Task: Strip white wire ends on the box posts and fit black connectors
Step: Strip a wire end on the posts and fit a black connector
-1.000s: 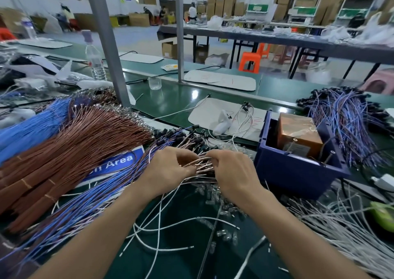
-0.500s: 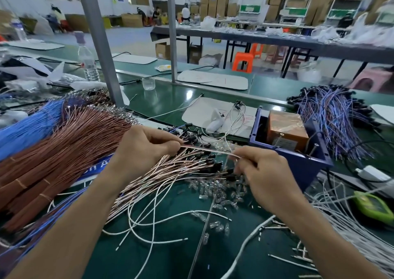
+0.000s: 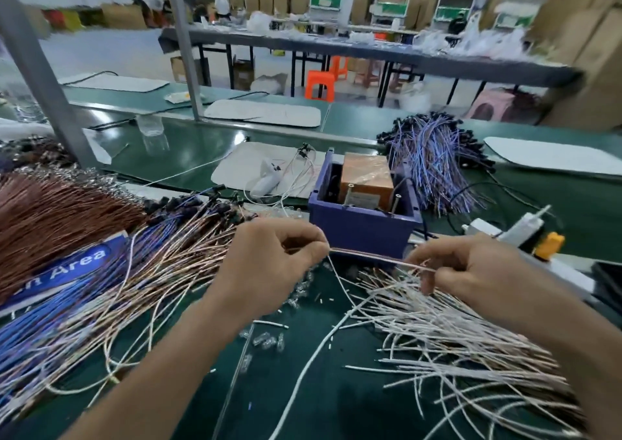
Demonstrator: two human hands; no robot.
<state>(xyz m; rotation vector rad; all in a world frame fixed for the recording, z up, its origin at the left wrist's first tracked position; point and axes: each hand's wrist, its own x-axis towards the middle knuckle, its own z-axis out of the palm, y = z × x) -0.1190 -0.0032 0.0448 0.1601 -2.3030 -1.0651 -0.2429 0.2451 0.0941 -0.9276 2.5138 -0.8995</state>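
Note:
My left hand (image 3: pixel 269 264) and my right hand (image 3: pixel 478 271) pinch the two ends of a thin pinkish-white wire (image 3: pixel 370 255), stretched level between them just in front of the blue box (image 3: pixel 361 227). The box holds a copper-coloured block (image 3: pixel 367 178) and upright metal posts (image 3: pixel 397 202). A heap of white wires (image 3: pixel 447 348) lies under my right hand. Wires with black connectors (image 3: pixel 188 204) fan out to the left of my left hand.
Brown wire bundle (image 3: pixel 57 214) and blue wires (image 3: pixel 50 321) fill the left. A purple-blue connector bundle (image 3: pixel 434 163) lies behind the box. A white glue tool (image 3: pixel 521 227) and an orange part (image 3: pixel 548 242) sit at right. Small clear bulbs (image 3: pixel 269 340) dot the green mat. A grey post (image 3: pixel 37 69) stands far left.
My hands have drawn one wire out of the left pile and moved apart and rightward, so it now stretches in front of the blue box. The view has shifted right, showing the white wire heap.

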